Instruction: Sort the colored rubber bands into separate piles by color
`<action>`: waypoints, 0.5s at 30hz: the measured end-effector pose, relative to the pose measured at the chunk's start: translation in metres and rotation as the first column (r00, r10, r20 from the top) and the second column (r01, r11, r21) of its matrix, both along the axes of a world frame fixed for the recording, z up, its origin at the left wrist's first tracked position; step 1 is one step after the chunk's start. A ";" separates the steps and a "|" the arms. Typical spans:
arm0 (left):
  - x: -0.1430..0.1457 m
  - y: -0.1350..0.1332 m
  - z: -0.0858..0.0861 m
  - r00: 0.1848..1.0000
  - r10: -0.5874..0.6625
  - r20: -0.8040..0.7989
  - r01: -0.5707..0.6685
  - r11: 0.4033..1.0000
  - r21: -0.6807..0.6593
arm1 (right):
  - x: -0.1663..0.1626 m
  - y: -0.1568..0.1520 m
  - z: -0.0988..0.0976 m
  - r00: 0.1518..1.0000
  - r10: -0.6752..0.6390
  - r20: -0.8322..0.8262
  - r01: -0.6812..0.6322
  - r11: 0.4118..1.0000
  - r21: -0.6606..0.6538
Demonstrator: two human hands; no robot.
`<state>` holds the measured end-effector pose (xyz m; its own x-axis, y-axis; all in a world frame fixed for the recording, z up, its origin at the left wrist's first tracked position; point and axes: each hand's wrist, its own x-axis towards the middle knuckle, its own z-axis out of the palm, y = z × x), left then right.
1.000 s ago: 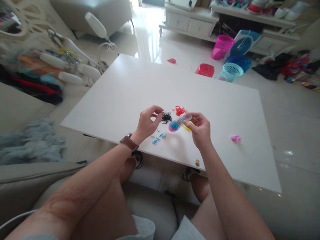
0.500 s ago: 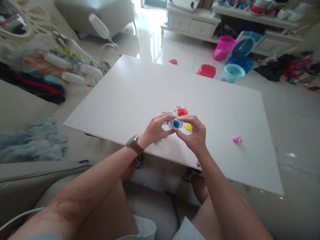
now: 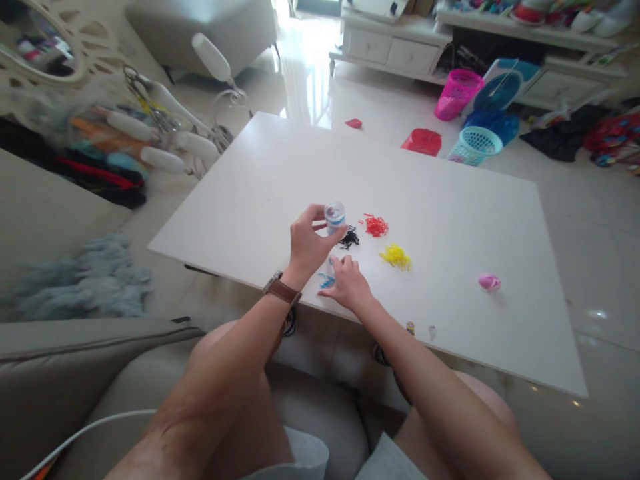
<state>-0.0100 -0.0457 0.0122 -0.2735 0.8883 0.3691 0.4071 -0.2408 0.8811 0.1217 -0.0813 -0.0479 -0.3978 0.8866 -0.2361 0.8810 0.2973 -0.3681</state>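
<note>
My left hand [image 3: 311, 243] is closed around a small clear round jar [image 3: 335, 215] with some blue in it, held over the table and tilted a little. My right hand [image 3: 351, 283] is low at the near side, thumb and fingers apart around a small pile of blue pieces [image 3: 327, 281], perhaps little rubber bands. Just beyond the jar lies a pile of black pieces [image 3: 351, 237], partly covered by my left hand. To its right are a red pile [image 3: 376, 225] and a yellow pile [image 3: 397, 256] of similar small pieces.
The white table [image 3: 450, 213] has a pink object [image 3: 489, 283] at its right and two small items, one a yellowish trinket [image 3: 410, 328], by the near edge. Beyond it stand a light-blue basket [image 3: 475, 145] and a pink basket [image 3: 459, 95]. A white lamp [image 3: 213, 59] rises at the far left.
Both hands held the jar together before. My right hand has let go and moved down to the blue pieces, while my left has carried the jar slightly left and away from me.
</note>
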 end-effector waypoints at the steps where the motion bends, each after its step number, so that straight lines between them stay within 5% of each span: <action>1: 0.001 -0.001 0.001 1.000 0.009 0.020 -0.009 1.000 -0.009 | -0.006 -0.001 -0.002 1.000 0.017 0.019 -0.017 1.000 0.022; 15: -0.010 -0.002 0.013 0.996 -0.039 0.078 0.044 0.997 -0.061 | -0.012 0.021 -0.010 0.992 0.117 -0.053 -0.120 0.991 -0.060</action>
